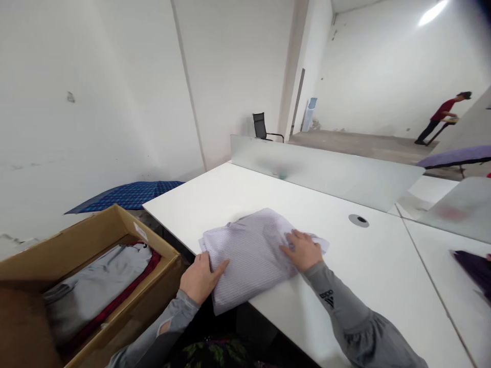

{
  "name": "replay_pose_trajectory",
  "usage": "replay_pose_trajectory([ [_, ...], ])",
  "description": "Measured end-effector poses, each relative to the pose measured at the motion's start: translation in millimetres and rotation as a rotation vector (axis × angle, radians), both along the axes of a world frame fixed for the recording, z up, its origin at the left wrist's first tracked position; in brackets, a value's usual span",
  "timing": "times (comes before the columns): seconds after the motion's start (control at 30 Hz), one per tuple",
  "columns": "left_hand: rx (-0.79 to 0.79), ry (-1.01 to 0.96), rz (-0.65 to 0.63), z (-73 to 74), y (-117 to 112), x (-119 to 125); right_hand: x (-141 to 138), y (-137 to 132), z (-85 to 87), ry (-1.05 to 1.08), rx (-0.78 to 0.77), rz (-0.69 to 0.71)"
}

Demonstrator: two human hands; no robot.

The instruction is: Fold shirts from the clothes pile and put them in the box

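A pale lilac garment with fine stripes, perhaps a shirt, lies folded on the white desk, its near left corner hanging past the edge. My left hand grips its left side, thumb on top and the other fingers partly hidden at the edge. Over on the garment's right part rests my right hand, fingers apart and slightly bent, touching the cloth. A thin flap of the fabric sticks out beyond that hand.
Left of the desk stands an open cardboard box holding grey and dark red clothes. Behind it is a blue checked umbrella. A frosted divider borders the desk's far side. Dark purple cloth lies right. Another person stands far off.
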State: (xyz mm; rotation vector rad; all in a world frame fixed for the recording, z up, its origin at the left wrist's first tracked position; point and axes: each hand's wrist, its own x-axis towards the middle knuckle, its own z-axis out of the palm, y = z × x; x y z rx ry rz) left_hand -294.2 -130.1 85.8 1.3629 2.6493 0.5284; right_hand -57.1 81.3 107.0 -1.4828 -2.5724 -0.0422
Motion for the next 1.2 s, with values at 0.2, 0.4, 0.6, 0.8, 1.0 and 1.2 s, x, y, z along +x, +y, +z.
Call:
replay_pose_trajectory([
  [0.2,0.332,-0.563,0.139,-5.7,8,0,24,35,12.0,0.135,-0.23,-0.147],
  [0.4,0.618,-1.627,0.078,18.2,-10,-40,-53,13,5.0,0.547,-0.765,0.079],
  [0.6,0.952,-1.264,0.096,51.6,-117,-149,-200,-69,52.3,0.635,-0.806,0.525],
  [0.8,1.006,-0.862,0.344,55.5,-224,-241,-379,-129,60.5,0.631,-0.783,0.937],
  [1.0,0.3,-0.27,0.659,3.2,-263,-328,-490,-164,26.0,0.263,-0.337,0.853],
  [1.2,0.056,-0.138,0.425,-37.2,-221,-363,-412,-131,0.8,0.348,-0.128,1.045],
])
